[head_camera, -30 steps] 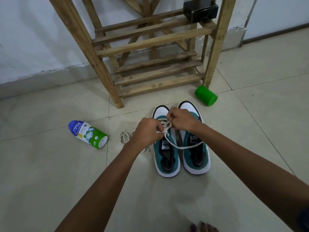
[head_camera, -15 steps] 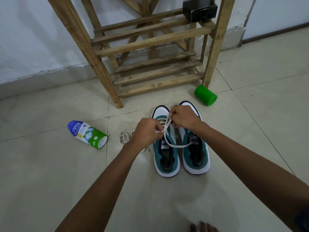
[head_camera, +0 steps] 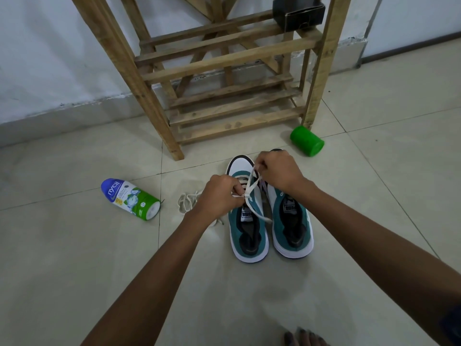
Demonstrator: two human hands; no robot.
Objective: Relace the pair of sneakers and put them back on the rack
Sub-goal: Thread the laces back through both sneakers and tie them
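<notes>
As my right hand (head_camera: 279, 172) has drawn the white lace (head_camera: 252, 182) up and tighter, my left hand (head_camera: 220, 193) pinches its crossing on the left teal-and-white sneaker (head_camera: 248, 228), on the floor before the wooden rack (head_camera: 224, 96); lacing continues, its unlaced mate (head_camera: 291, 221) waiting.

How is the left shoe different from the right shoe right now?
The left sneaker has a white lace going through it, pinched by the left hand and the right hand; the right sneaker shows no lace. The left sneaker's white toe is in plain view; the right sneaker's toe is mostly hidden behind the right hand. Both are teal and white, side by side on the floor.
</notes>
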